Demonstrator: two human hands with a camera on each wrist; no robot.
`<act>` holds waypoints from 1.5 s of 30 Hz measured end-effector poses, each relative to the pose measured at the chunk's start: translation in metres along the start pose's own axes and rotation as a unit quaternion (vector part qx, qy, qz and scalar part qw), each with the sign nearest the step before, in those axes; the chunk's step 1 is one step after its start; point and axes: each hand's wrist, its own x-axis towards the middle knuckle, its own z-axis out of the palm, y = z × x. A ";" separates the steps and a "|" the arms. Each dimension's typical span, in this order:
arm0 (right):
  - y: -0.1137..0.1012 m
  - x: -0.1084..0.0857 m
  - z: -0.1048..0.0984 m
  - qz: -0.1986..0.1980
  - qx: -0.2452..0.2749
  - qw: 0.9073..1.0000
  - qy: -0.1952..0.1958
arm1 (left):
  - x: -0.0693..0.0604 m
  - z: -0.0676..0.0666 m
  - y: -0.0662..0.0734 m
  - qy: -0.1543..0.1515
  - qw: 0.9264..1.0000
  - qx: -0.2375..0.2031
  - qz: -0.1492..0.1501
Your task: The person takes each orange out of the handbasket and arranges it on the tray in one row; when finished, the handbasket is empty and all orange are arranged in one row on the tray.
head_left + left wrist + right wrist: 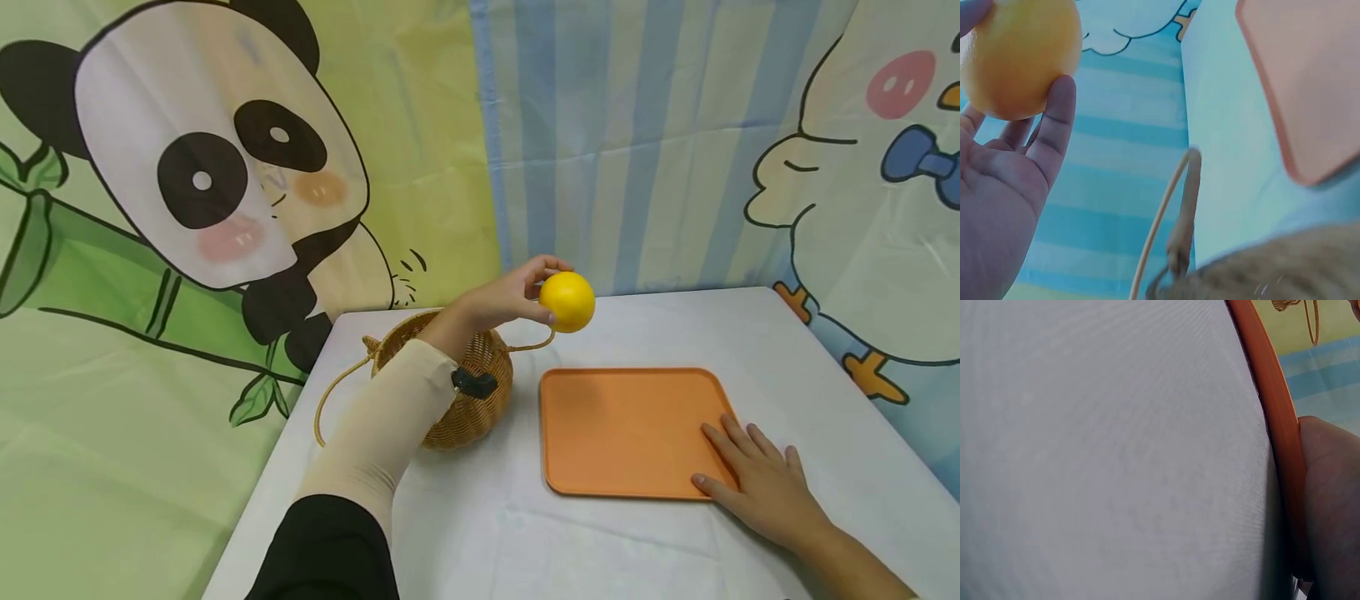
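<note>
A round yellow-orange fruit (567, 302) is pinched by the left hand (517, 298) between thumb and fingertips, in the air above the table behind the wicker basket and tray. In the left wrist view the fruit (1022, 56) sits in the fingertips of the left hand (1010, 169). The left forearm passes over the wicker basket (468, 408), hiding part of its opening. The right hand (765, 483) lies with fingers spread on the right edge of the orange tray (630, 433). In the right wrist view part of that hand (1335, 506) touches the tray rim (1275, 400).
The white table (570, 550) carries the basket at the left and the tray at centre right. Thin basket handles (337, 392) stick out on both sides. Cloths printed with a panda (202, 175) and a white bird (885, 250) hang around the table.
</note>
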 end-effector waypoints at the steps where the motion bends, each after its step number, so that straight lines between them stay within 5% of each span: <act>1: 0.000 0.000 0.001 0.004 -0.001 1.000 -0.002 | 0.003 0.003 -0.001 -0.002 1.000 -0.004 0.001; 16: -0.001 0.000 0.000 0.005 -0.011 1.000 0.003 | 0.035 0.038 -0.010 -0.022 0.999 -0.029 0.003; 34: -0.004 -0.002 0.000 0.010 -0.014 1.000 0.002 | 0.072 0.089 -0.041 -0.042 0.998 -0.040 -0.023; 45: -0.004 -0.001 -0.001 0.013 -0.017 1.000 -0.003 | 0.082 0.102 -0.055 -0.040 0.997 -0.059 -0.023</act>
